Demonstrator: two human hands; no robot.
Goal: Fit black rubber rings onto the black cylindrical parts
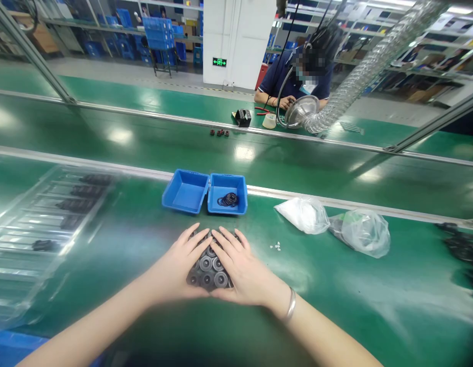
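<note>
A tight cluster of round black parts [206,264], each with a ringed face and a dark centre, stands on the green bench in front of me. My left hand [186,262] curves round its left side, and my right hand [240,267], with a silver bangle at the wrist, curves round the right. Both thumbs come together at the near edge while the fingers reach over the far parts. Between them the two hands hold the group; the outer parts are hidden under my palms and fingers.
Beyond my hands sit two blue bins, the left bin [186,191] bare inside, the right bin [241,204] with black rings [229,199]. Small white pieces [277,246] and plastic bags [305,214] lie right. A clear tray [37,219] with black parts is left. A co-worker [274,76] sits opposite.
</note>
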